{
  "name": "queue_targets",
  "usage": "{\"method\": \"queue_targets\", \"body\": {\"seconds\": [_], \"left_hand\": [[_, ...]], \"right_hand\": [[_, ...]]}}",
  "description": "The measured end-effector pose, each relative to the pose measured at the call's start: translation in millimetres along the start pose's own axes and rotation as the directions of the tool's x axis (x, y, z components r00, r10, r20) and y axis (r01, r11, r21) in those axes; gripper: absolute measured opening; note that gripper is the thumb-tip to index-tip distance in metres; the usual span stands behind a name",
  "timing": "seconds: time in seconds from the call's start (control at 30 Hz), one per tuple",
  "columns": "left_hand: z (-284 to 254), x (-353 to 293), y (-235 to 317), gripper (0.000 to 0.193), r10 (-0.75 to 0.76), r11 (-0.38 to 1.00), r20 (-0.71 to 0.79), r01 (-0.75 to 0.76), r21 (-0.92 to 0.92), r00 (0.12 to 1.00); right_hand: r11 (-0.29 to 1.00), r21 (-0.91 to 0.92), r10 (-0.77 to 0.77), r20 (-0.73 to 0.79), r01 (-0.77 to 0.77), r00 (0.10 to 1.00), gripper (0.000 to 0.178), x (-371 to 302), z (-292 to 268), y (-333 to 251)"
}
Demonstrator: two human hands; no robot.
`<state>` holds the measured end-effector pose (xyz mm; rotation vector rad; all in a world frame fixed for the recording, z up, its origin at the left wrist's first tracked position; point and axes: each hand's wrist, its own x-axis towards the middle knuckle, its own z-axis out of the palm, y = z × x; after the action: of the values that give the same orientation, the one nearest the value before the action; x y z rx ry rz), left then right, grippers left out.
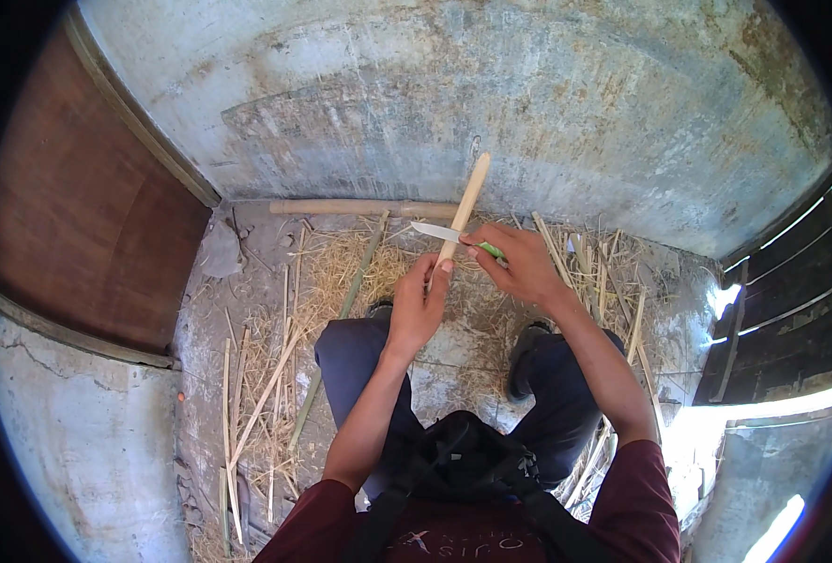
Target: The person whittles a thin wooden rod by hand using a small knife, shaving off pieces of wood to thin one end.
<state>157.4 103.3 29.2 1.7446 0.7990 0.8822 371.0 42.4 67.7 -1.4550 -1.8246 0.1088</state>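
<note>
My left hand is closed around the lower part of a pale bamboo strip, which tilts up and away toward the wall. In my right hand is a knife with a green handle. Its bright blade lies across the strip just above my left fingers, the tip pointing left. The strip's lower end is hidden by my left hand.
Shavings and long thin strips litter the floor on both sides of my legs. A bamboo pole lies along the foot of the stained wall. A brown door panel stands left, dark slatted boards right.
</note>
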Motion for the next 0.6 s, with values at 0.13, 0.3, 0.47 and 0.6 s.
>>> {"method": "queue_targets", "body": {"seconds": [0.13, 0.3, 0.47, 0.6], "left_hand": [[-0.8, -0.1, -1.1, 0.029, 0.007, 0.999, -0.014, -0.007, -0.033, 1.000], [-0.9, -1.2, -1.7, 0.033, 0.007, 0.999, -0.001, -0.007, -0.053, 1.000], [-1.1, 1.8, -4.4, 0.037, -0.019, 0.999, -0.012, 0.018, -0.049, 1.000], [-1.7, 1.8, -6.1, 0.038, -0.031, 0.999, -0.011, 0.031, -0.043, 0.999]], "right_hand": [[0.996, -0.081, -0.029, -0.019, 0.028, 0.999, 0.021, 2.2, 2.1, -7.0], [0.987, -0.124, -0.102, -0.026, 0.098, 0.994, 0.021, -5.4, 10.8, -1.2], [0.978, -0.162, -0.137, -0.042, 0.129, 0.990, 0.022, -0.7, 14.3, 3.3], [0.977, -0.177, -0.127, -0.042, 0.117, 0.991, 0.021, -0.8, 16.3, -0.1]]}}
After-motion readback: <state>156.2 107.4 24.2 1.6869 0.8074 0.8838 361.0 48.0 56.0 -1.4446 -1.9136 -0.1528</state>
